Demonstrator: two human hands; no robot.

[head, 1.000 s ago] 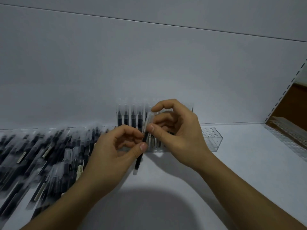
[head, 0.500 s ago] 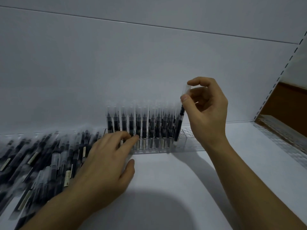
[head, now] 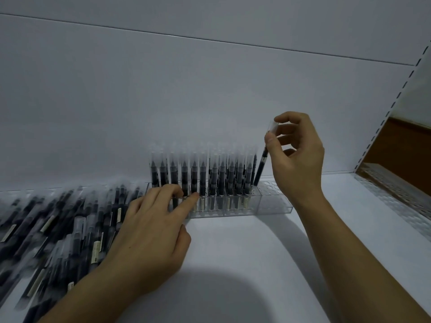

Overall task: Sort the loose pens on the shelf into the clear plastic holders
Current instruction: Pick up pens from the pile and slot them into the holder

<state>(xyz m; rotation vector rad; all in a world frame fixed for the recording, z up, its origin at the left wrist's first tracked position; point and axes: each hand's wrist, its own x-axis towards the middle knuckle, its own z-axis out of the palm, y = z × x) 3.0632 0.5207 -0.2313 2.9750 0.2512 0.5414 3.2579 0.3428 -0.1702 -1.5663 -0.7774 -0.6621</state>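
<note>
A clear plastic holder (head: 275,206) stands against the back wall of the white shelf (head: 256,264), filled with several upright black pens (head: 203,178) with clear caps. Its right end shows empty holes. My right hand (head: 296,157) pinches a black pen (head: 262,162) near its clear cap, holding it tilted with its lower tip at the holder's top, just right of the standing row. My left hand (head: 151,234) lies flat, fingers straight, its fingertips touching the holder's front left. A big pile of loose black pens (head: 58,229) covers the shelf at the left.
The white back wall rises behind the holder. At the right a slotted shelf upright (head: 382,127) stands, with another clear holder (head: 401,197) lying along the shelf's right edge. A shadow falls on the shelf in front of me.
A second ago both hands held the pen in front of the holder. My right hand then carried it up and right to the row's end; my left hand dropped onto the holder.
</note>
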